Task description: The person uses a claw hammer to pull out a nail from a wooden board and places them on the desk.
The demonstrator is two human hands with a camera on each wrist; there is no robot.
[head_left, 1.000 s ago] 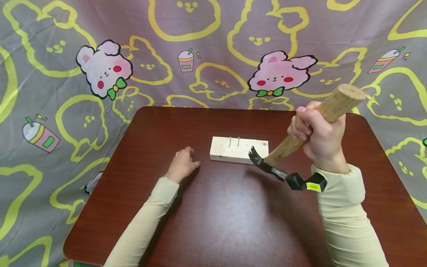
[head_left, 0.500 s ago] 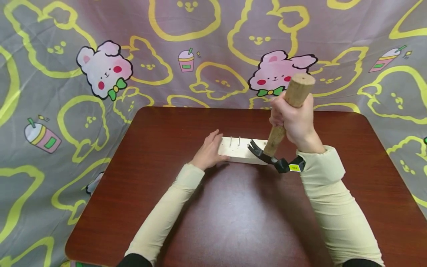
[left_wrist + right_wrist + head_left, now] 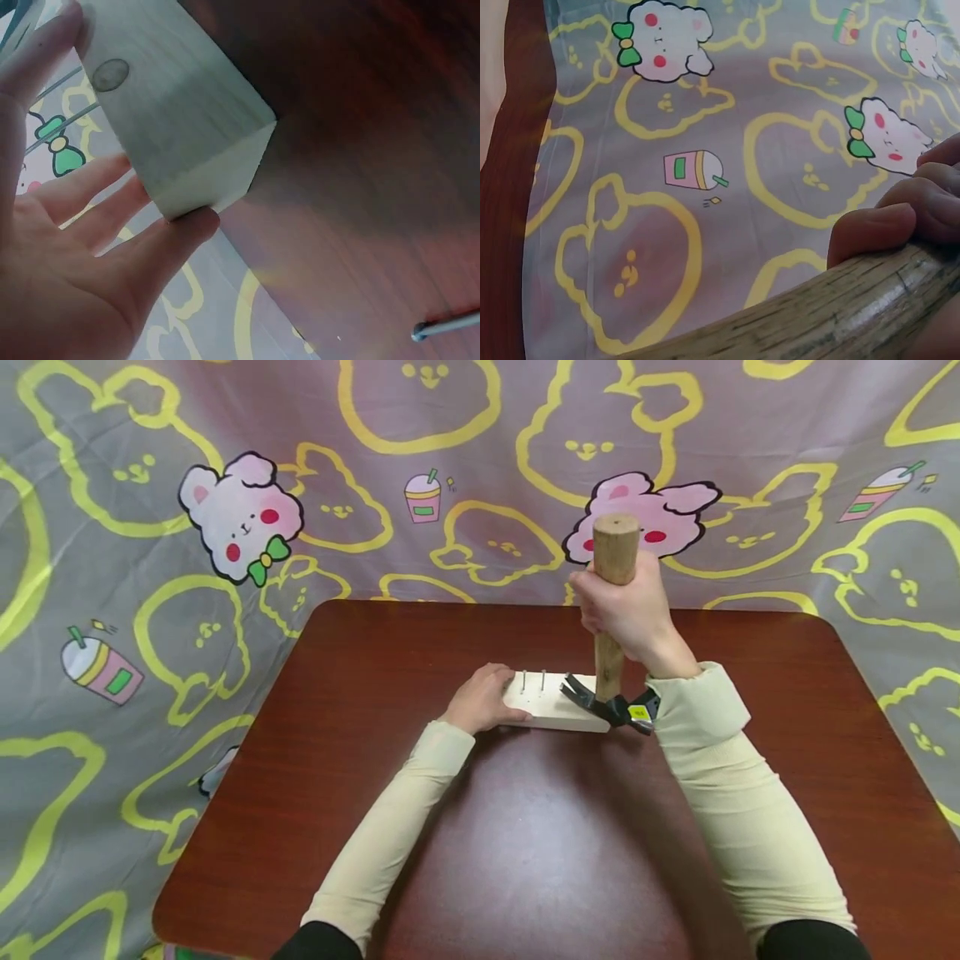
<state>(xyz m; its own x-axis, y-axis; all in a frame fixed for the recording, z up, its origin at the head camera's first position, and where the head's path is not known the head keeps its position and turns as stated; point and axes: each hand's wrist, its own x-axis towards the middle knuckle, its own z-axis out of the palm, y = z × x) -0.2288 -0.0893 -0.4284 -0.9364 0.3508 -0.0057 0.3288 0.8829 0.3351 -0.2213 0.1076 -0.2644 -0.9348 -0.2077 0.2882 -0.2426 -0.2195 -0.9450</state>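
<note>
Left grip (image 3: 480, 699) low, right grip (image 3: 632, 610) higher, curled.

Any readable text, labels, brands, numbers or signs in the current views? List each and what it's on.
No text is readable.
Yellow label on the black block by the right cuff: marks too small and blurred to read.
Backdrop: cartoon prints, no lettering I can make out.
Hammer handle, wooden board: no lettering visible.

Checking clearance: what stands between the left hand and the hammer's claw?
In the head view, two nails stand upright in the wooden block between left hand and hammer's claw.
</note>
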